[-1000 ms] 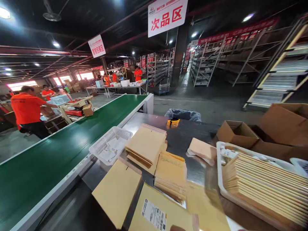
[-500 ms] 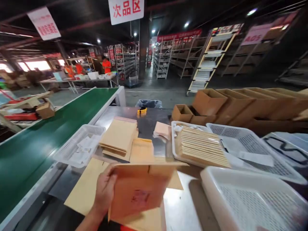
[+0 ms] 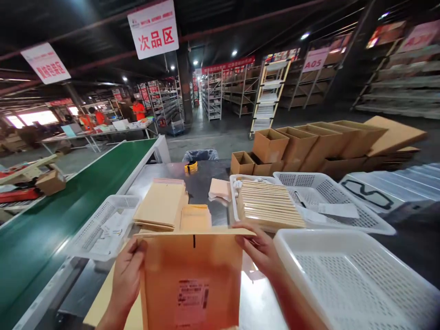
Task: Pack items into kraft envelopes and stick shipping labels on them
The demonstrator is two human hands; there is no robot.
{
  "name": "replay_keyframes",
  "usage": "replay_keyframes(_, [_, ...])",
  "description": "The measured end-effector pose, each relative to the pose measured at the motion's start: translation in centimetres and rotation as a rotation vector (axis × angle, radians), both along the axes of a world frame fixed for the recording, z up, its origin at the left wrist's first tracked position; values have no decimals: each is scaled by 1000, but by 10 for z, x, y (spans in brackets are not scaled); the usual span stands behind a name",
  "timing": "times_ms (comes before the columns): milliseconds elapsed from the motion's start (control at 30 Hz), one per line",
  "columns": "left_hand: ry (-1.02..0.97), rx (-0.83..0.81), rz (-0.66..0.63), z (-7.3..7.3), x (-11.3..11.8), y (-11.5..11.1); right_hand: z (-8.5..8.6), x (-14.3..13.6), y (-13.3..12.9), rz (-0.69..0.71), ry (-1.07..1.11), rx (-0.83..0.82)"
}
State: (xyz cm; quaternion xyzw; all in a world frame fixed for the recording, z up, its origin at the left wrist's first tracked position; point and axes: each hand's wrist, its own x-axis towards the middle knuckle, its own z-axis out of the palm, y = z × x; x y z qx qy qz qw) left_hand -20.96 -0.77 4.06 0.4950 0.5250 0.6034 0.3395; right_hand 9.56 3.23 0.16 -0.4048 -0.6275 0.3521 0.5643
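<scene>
A brown padded envelope (image 3: 165, 270) with a printed label is held up in front of me, its top edge toward the far side. My left hand (image 3: 128, 270) grips its upper left corner, thumb on the near face. At the upper right corner, my right hand (image 3: 257, 247) pinches the edge between thumb and fingers. Under and left of it lies another flat envelope (image 3: 106, 298), partly covered. Just beyond stand a stack of larger envelopes (image 3: 160, 201) and a pile of smaller yellow envelopes (image 3: 195, 217).
Left runs a green conveyor (image 3: 85, 206), beside a white basket (image 3: 74, 243) of paper slips. To the right are a basket (image 3: 234, 208) of upright envelopes, a basket (image 3: 374, 224) with papers and a near white basket (image 3: 285, 243). Cardboard boxes (image 3: 268, 146) line the back right; a yellow tape roll (image 3: 190, 167) lies far off.
My right hand has come in and taken the envelope's right corner. The envelope has turned to face me more squarely, so its label shows clearly. The view has swung right.
</scene>
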Motion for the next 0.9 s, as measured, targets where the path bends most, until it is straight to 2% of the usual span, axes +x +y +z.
replay_keyframes(100, [168, -3, -83, 7, -10, -1, 3, 21, -4, 8, -111, 96])
replay_keyframes(200, [324, 55, -378, 22, -22, -6, 7, 39, -8, 53, -274, 353])
replay_keyframes(267, [336, 113, -601, 32, -26, -8, 14, 45, -12, 130, -317, 473])
replay_keyframes(333, [323, 133, -752, 42, -28, -8, 25, 47, -17, 189, -269, 465])
replay_keyframes(400, [325, 131, -827, 49, -26, -8, 34, 48, -23, 187, -204, 407])
replay_keyframes(500, [350, 145, -797, 55, -20, -10, 39, 46, -29, 161, -185, 340])
replay_keyframes(600, [412, 213, -632, 53, -12, -10, 32, 41, -29, 135, -167, 310])
replay_keyframes(733, [574, 251, -337, 38, -9, -3, 15, 32, -23, -77, -198, 221])
replay_keyframes(833, [572, 164, -256, 25, -14, 0, 5, 32, -15, -251, -227, 137])
replay_keyframes(900, [627, 112, -187, 18, -12, -3, 0, 28, -7, -348, -307, 181])
